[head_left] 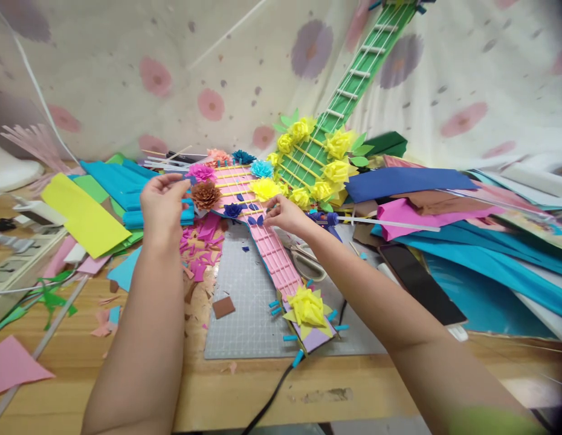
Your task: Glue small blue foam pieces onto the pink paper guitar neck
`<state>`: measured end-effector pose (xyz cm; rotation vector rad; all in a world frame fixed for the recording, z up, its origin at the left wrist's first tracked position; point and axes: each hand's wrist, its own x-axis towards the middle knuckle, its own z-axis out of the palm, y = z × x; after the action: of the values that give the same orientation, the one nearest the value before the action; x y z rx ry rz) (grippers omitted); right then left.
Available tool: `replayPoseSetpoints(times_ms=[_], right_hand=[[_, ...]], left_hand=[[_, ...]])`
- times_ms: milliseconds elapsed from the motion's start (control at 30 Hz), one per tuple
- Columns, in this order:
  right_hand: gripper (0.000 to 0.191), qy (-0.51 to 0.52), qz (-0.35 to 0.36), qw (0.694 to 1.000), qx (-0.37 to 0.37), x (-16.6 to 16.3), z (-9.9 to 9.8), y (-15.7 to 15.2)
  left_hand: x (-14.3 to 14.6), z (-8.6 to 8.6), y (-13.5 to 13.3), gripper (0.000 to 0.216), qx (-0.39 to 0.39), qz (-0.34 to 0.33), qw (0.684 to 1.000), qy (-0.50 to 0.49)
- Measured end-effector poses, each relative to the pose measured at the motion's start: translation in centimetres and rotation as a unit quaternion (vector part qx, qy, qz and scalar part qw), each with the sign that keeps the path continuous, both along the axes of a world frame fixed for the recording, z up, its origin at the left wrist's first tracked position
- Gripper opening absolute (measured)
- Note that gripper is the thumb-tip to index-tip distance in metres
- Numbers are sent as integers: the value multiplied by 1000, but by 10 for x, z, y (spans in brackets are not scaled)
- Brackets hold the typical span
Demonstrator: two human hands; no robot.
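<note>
A pink paper guitar (276,261) lies on the grey cutting mat (238,284), its neck pointing toward me. Paper flowers ring its body, among them a brown flower (205,195), a magenta one (202,173) and a dark blue one (233,209). My left hand (165,199) is closed in a pinch left of the brown flower, with a small dark blue paper piece (192,180) at its fingertips. My right hand (284,214) has its fingers pinched together over the top of the neck, beside dark blue paper leaves (256,220). Whatever lies between those fingers is hidden.
Behind stands a green paper guitar (353,90) with yellow flowers. A glue gun (326,219), scissors (307,263) and a phone (421,284) lie to the right, near stacked coloured paper (444,211). Magenta scraps (202,244), yellow paper (84,214) and a power strip (25,266) are leftward.
</note>
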<state>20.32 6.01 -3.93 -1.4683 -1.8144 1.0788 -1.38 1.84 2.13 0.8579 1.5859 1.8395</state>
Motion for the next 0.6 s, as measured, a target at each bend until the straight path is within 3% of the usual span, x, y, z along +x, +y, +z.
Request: replayPoseSetpoints(times_ms=[133, 300, 467, 600], right_hand=[[34, -49, -7, 999, 22, -4, 1, 1], [33, -105, -7, 992, 69, -4, 4, 1], [32, -146, -10, 982, 118, -3, 19, -3], [18, -135, -4, 980, 148, -9, 28, -5]], left_hand=[[-18, 2, -1, 20, 21, 28, 999, -27], [-20, 0, -4, 19, 18, 24, 999, -25], [-17, -5, -9, 17, -26, -60, 997, 47], [-19, -13, -11, 13, -78, -136, 985, 68]])
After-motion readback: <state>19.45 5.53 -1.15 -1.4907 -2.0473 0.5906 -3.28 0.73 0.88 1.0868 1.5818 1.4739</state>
